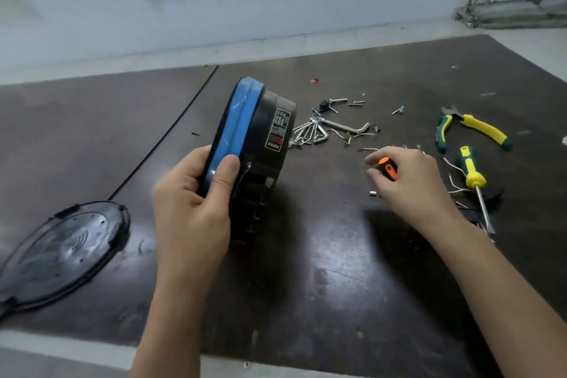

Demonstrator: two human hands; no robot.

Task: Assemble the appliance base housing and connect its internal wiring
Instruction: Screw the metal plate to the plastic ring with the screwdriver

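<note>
Upright, the housing sits gripped in the left hand.

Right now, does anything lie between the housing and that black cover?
Nothing visible: only bare dark tabletop separates the blue-rimmed black plastic housing, gripped by the left hand, from the flat black oval cover.

dark mat laid over table; seam seen running diagonally at left; pliers with yellow and green grips laid far right, jaws pointed away; yellow-green screwdriver placed just below pliers, blade pointed toward viewer; hex key set spread mid-table, large hex key beside it; red scrap noted further back; metal rack seen top right on floor; pale wall behind.
</note>
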